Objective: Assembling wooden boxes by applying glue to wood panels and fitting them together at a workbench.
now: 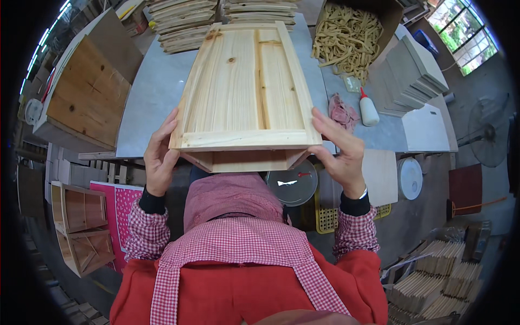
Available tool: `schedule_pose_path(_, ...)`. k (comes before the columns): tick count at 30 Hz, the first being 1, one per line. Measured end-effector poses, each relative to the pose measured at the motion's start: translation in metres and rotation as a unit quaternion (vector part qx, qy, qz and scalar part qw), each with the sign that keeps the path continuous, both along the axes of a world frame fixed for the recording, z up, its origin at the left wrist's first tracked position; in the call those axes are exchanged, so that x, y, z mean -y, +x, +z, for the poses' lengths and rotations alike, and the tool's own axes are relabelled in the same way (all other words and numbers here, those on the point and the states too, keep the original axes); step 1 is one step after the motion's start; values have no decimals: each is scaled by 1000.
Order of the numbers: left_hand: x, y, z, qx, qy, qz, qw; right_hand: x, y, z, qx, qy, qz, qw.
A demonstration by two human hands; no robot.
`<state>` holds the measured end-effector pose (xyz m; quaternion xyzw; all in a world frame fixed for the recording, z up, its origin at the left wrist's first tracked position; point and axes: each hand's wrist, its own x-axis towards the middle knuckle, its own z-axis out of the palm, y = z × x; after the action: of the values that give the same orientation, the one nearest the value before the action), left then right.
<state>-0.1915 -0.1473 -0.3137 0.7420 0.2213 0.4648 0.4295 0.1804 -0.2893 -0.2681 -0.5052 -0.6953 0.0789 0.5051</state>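
A pale wooden box [233, 86] with a raised frame round its knotty panel lies on the grey-blue worktable, its near end jutting over the front edge. That near end is open and shows a hollow inside. At the box's near left corner, my left hand [160, 154] grips the side with fingers and thumb. My right hand [342, 149] grips the near right corner, thumb low and fingers along the side. To the right of the box lie a crumpled pink cloth [343, 112] and a white glue bottle [369, 110] with a red tip.
Stacks of wooden panels [181, 27] stand at the back of the worktable [149, 103]. A carton of tan bands [346, 40] sits back right, beside stacked grey boards [406, 76]. A large wooden case [86, 92] stands left. A fan [487, 131] is at far right.
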Motion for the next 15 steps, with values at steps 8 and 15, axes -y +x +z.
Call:
schedule_pose_path(8, 14, 4, 13, -7, -101, 18, 995, -112, 120, -68, 87, -31, -149, 985)
schedule_pose_path(15, 30, -10, 11, -7, -110, 88, 990, -299, 252, -193, 313, -277, -175, 891)
